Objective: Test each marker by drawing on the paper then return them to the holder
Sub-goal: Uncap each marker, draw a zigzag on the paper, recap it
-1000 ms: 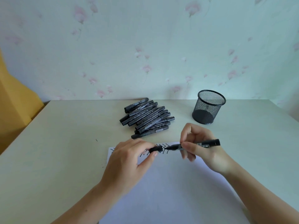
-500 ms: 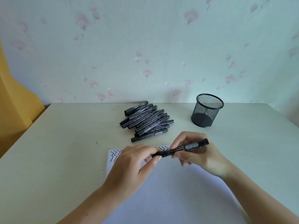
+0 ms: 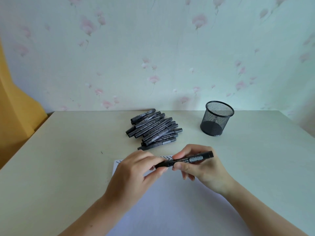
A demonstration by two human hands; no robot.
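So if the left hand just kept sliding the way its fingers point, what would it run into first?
Its fingertips point right, along the marker it pinches at the cap end. The left hand would probably meet the right hand first, whose fingers grip the barrel just beyond it. The gap looks small, though depth is unclear.

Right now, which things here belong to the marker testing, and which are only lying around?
Belong to the job:
- marker, held by left hand and right hand
- paper
- pile of markers
- mesh holder

Just there:
- table
- yellow object, left edge
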